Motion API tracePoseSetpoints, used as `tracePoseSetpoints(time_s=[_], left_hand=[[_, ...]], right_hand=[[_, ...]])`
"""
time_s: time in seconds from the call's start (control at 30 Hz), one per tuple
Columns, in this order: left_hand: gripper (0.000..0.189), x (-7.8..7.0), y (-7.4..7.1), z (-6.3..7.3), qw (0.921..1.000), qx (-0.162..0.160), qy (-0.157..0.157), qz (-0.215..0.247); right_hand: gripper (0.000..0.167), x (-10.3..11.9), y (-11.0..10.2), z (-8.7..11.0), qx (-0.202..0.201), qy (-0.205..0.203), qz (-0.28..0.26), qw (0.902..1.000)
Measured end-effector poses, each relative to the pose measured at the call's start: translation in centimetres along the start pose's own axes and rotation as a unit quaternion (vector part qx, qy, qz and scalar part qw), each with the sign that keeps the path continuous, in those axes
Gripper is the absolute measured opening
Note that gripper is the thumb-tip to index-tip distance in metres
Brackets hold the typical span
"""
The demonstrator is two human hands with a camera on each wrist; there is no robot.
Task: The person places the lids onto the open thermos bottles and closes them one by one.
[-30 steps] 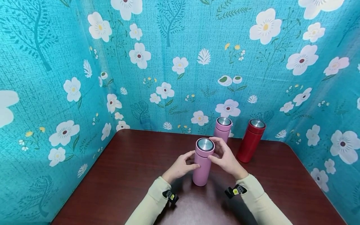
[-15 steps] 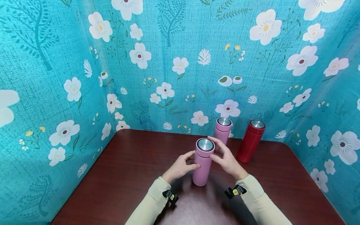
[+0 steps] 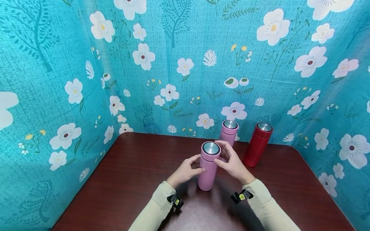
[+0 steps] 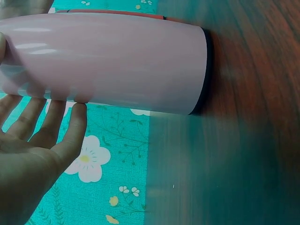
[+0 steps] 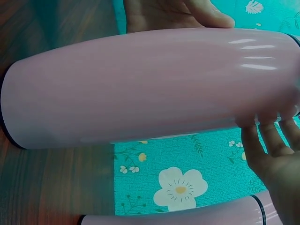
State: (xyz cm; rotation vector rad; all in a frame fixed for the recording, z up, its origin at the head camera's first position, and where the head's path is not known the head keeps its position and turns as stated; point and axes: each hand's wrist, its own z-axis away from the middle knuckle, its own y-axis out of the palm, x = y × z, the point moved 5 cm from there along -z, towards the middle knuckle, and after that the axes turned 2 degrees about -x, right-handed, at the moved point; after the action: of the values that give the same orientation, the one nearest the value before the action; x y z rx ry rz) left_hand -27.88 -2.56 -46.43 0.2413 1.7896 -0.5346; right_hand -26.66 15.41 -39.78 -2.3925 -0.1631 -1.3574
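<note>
A pink thermos bottle [image 3: 207, 175] with a steel-topped pink lid [image 3: 210, 149] stands upright on the dark wooden table, between both hands. My left hand [image 3: 185, 173] grips its body from the left, thumb in front; in the left wrist view, the fingertips [image 4: 80, 108] touch the pink surface. From the right, my right hand [image 3: 232, 163] holds the bottle around the lid, with its thumb near the lid seam and fingers over the far side. The right wrist view has those fingers [image 5: 253, 145] against the pink bottle [image 5: 140, 84], partly out of frame.
Behind the right hand stands a second pink thermos bottle [image 3: 228, 136], its lower part hidden. A red thermos bottle [image 3: 257, 147] is right of it, near the table's [image 3: 138, 166] back edge. Blue flowered cloth [image 3: 179, 80] hangs around the back and sides.
My right fingers and thumb shift slightly at the lid. The left hand, the held thermos bottle and the two bottles behind stay in place.
</note>
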Motion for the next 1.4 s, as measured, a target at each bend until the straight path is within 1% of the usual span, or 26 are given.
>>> tracePoseSetpoints(time_s=[0.2, 0.33, 0.43, 0.7, 0.8, 1.03, 1.2, 1.4], left_hand=[[0.058, 0.0, 0.0, 0.0, 1.0000, 0.001, 0.002, 0.000], [0.058, 0.1, 0.1, 0.0, 1.0000, -0.001, 0.001, 0.000], [0.058, 0.1, 0.1, 0.0, 1.0000, -0.003, 0.004, -0.003], [0.058, 0.1, 0.1, -0.1, 1.0000, -0.004, 0.005, -0.005], [0.057, 0.0, 0.1, -0.1, 1.0000, -0.005, 0.005, -0.003], [0.057, -3.2, 0.1, 1.0, 0.9999, 0.003, -0.010, 0.005], [0.057, -3.3, 0.1, 1.0, 1.0000, 0.001, -0.002, 0.007], [0.057, -3.5, 0.1, 1.0, 1.0000, 0.000, 0.000, -0.002]], right_hand=[[0.069, 0.2, 0.2, 0.1, 0.019, -0.011, 0.011, 0.9997], [0.068, 0.3, 0.3, 0.1, 0.021, -0.015, 0.000, 0.9997], [0.067, 0.4, 0.3, 0.0, 0.016, -0.015, -0.009, 0.9997], [0.068, 0.5, 0.2, 0.0, -0.010, 0.001, -0.004, 0.9999], [0.069, 0.4, 0.2, 0.0, -0.004, -0.002, -0.006, 1.0000], [0.070, 0.3, 0.3, 0.2, 0.022, -0.014, 0.003, 0.9996], [0.068, 0.4, 0.4, 0.1, 0.024, -0.021, 0.000, 0.9995], [0.066, 0.4, 0.3, 0.0, 0.017, -0.023, 0.004, 0.9996]])
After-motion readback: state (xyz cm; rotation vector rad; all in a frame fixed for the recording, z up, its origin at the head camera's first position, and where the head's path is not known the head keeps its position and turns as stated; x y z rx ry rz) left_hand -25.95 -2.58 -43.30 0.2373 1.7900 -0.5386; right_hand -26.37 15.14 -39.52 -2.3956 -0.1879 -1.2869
